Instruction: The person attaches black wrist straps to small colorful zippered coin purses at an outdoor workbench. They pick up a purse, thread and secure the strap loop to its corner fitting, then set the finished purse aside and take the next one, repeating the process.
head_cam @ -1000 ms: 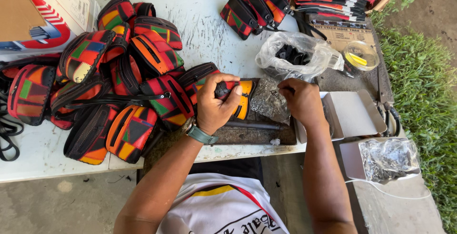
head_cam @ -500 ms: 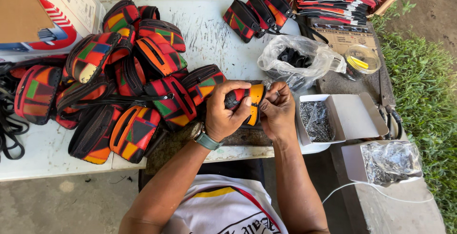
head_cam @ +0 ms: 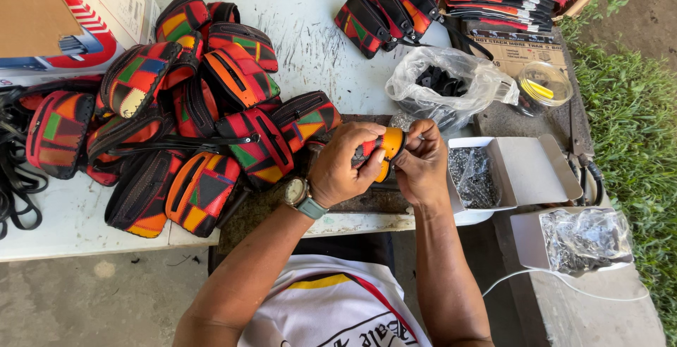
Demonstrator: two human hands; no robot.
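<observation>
My left hand [head_cam: 343, 168] grips a small patchwork pouch [head_cam: 386, 148] with an orange end, held just above the table's front edge. My right hand [head_cam: 423, 166] pinches the orange end of the same pouch, fingertips pressed against it. Whatever small part sits between those fingertips is hidden. A watch is on my left wrist. To the left lies a heap of similar colourful pouches [head_cam: 204, 121] with black zips.
An open white box of small dark metal parts [head_cam: 472, 175] sits right of my hands, a second such box [head_cam: 585, 238] lower right. A clear bag of black pieces [head_cam: 444, 82], a plastic tub [head_cam: 543, 82], three pouches [head_cam: 384, 12], black straps [head_cam: 14, 192] and a cardboard box [head_cam: 70, 15] lie around.
My right hand came away from the box of metal parts and closed in on the pouch's orange end. My left hand kept its grip and turned the pouch a little.
</observation>
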